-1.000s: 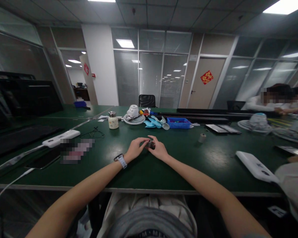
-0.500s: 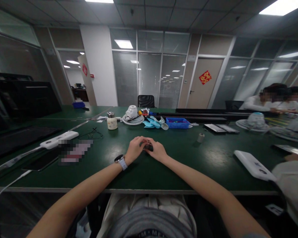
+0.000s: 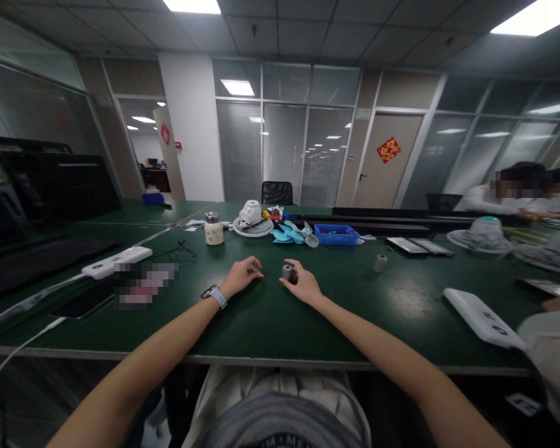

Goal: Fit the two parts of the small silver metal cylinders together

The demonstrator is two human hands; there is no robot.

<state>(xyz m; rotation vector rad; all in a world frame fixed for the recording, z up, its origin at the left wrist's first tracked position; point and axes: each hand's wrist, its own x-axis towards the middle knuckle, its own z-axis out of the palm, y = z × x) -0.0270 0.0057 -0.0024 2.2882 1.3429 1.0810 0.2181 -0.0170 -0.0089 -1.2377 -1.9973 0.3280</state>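
My right hand rests on the green table with its fingers closed round a small grey cylindrical part, which stands upright at the fingertips. My left hand, with a watch on its wrist, lies a short way to the left of the part, apart from it. Its fingers are curled loosely on the table top, and nothing shows in them.
Further back stand a small cream jar, a white fan housing, light blue fan blades and a blue tray. A small grey spool is to the right. White power strips lie left and right. Other people sit at far right.
Both hands were together on the small part. Now my left hand has let go and drawn away to the left, while my right hand keeps the part standing on the table.
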